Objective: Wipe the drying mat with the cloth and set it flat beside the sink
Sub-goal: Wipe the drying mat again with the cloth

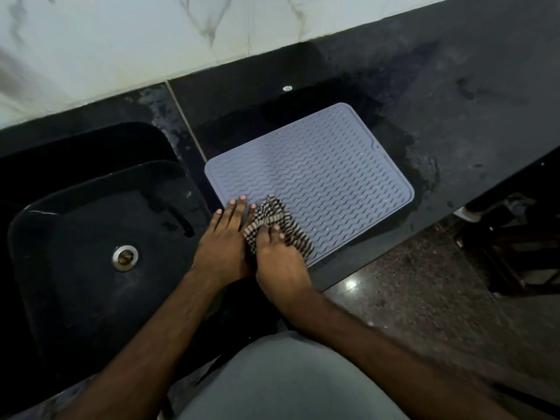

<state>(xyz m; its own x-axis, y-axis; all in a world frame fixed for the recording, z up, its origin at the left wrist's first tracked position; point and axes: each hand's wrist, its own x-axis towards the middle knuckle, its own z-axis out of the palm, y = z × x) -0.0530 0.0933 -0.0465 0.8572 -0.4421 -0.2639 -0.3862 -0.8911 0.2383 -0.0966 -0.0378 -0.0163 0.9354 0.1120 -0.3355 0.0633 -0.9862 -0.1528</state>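
Dark stone counter [454, 95] under a pale marbled wall, black sink [91, 237] on the left, and the grey ribbed mat [318, 174] lies flat just beside it on a wet patch. It looks like thin, floppy silicone, light and probably slick when damp, so best pinned at a corner or lifted by 2 edges. The left hand [225, 237] presses flat, fingers straight, on the near-left corner, while the right hand [277, 256] bears down with fingers curled on the striped cloth [272, 219] there.
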